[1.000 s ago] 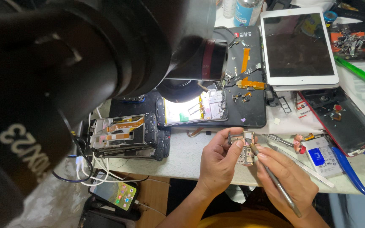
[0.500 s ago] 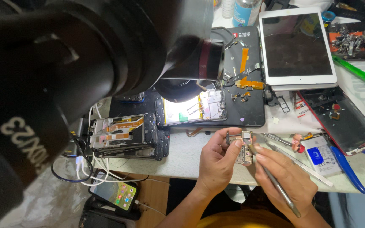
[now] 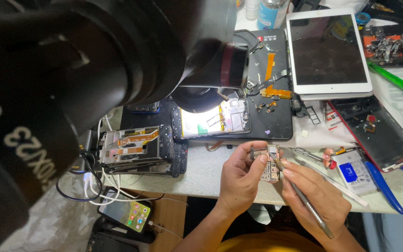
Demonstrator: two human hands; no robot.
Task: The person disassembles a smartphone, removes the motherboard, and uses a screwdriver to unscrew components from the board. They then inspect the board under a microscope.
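Note:
My left hand (image 3: 241, 179) pinches a small circuit board (image 3: 270, 163) with metal shields, held above the near edge of the white workbench (image 3: 201, 170). My right hand (image 3: 318, 198) grips a thin metal tool (image 3: 304, 200) like a pen, its tip touching the board. An opened phone (image 3: 213, 119) with a white battery lies on a black mat (image 3: 267, 93) just beyond my hands, under a large black microscope (image 3: 94, 60) that fills the left of the view.
A stack of opened phone frames (image 3: 136, 149) sits left of my hands. A white tablet (image 3: 330, 49) lies at the back right, a dark phone (image 3: 378, 133) and a blue pen (image 3: 383, 184) to the right. A lit phone (image 3: 127, 214) hangs on cables below the bench.
My hands stay in place with the board and tool; the view has shifted only slightly.

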